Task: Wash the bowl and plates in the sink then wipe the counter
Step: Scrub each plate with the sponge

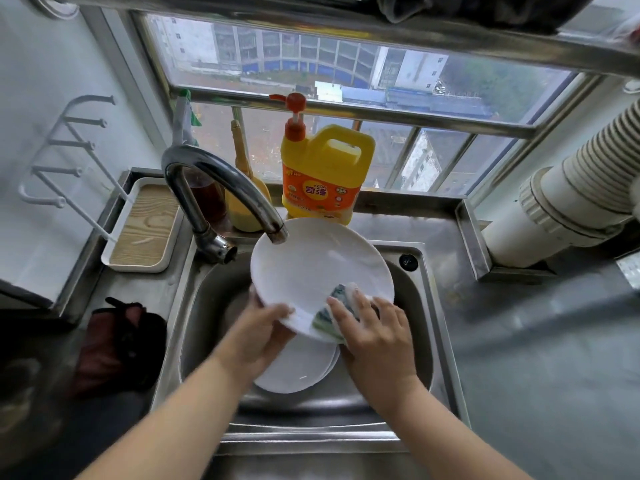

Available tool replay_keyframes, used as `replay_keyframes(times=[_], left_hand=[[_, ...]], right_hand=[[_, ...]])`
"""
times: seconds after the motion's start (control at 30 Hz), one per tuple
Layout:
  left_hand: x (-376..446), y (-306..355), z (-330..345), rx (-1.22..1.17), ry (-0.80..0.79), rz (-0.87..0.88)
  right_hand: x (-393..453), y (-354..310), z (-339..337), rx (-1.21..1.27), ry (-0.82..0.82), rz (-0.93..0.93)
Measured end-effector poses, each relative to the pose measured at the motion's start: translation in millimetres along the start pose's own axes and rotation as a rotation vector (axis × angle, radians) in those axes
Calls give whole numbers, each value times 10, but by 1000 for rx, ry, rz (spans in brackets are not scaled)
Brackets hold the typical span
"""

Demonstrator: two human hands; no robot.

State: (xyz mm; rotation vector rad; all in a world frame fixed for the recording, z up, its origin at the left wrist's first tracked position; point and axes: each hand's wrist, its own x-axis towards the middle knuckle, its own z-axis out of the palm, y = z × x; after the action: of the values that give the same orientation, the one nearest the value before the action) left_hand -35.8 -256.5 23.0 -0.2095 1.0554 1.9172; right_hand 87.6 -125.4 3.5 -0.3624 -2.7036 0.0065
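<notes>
Bench point(540, 358): steel, grey, runs L & R of sink; wet sheen by the back edge.
Window point(346, 64): behind sink, metal bars, bldgs outside.
Sink point(440, 323): steel basin set in bench, centre of view.
Pipe point(571, 202): white ribbed duct w/ collar, far R, above bench corner.
Faucet point(221, 188): chrome gooseneck, base at sink's back-L, spout end over top-L rim of held plate; no water seen running.
Held plate point(311, 265): white, round, tilted up toward camera, above sink, under spout.
Lower plates point(298, 368): white, stacked in basin below held plate, partly hidden by forearms; count unclear.
Soap jug point(322, 174): yellow, orange label, red pump, on back ledge just behind held plate.
Tray point(145, 230): white rim, wood-grain floor, on bench L of faucet.
Dark cloth point(121, 344): red/black, bunched, on bench L of sink.
Wall rack point(62, 157): white wire hooks, L wall.
Bottles behind faucet point(242, 202): yellow one & a dark brown one, partly hidden, on ledge.
L hand point(263, 334): grips held plate at its lower-L rim, thumb on face, fingers curled under.
R hand point(377, 337): fingers spread flat, pressing sponge onto plate's lower-R face.
Sponge point(332, 306): green/white, soapy, between R hand & plate, touching both.
Drain hole cap point(408, 261): small, black, sink's back-R corner.
</notes>
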Motion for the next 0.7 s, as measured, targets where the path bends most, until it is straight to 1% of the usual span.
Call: replay_keyframes(times=[0.07, 0.1, 0.17, 0.2, 0.23, 0.3, 0.33, 0.37, 0.4, 0.47, 0.53, 0.63, 0.67, 0.7], left_hand=[[-65, -207, 127, -14, 8, -2], [-74, -237, 118, 2, 29, -11], [-73, -174, -14, 36, 65, -24], [-69, -110, -103, 55, 75, -30], [-58, -59, -189, 76, 85, -44], [-47, -7, -242, 91, 69, -80], [-29, -3, -227, 83, 55, -90], [-6, 1, -211, 75, 49, -93], [11, 21, -190, 68, 53, -96], [27, 102, -185, 99, 57, -122], [2, 236, -222, 192, 1, -169], [-10, 435, -272, 266, -82, -199], [8, 439, -251, 246, -89, -177], [30, 389, -204, 209, -57, -122]], right_hand=[[-38, -150, 49, 80, -29, 70], [-86, -169, 61, 126, -66, 55], [-193, -11, 65, 182, -146, -93], [-226, 157, 72, 158, -173, -151], [-210, 340, 64, 111, -190, -161], [-108, 600, 59, 56, -211, -31], [-70, 604, 59, 60, -212, 41], [-49, 517, 66, 71, -183, 66], [-46, 382, 73, 92, -154, 37], [-110, 165, 78, 143, -159, -106], [-133, 229, 59, 150, -194, -208], [-33, 497, 32, 38, -96, -166], [5, 509, 13, 18, -57, -133], [34, 451, 4, 7, -13, -101]])
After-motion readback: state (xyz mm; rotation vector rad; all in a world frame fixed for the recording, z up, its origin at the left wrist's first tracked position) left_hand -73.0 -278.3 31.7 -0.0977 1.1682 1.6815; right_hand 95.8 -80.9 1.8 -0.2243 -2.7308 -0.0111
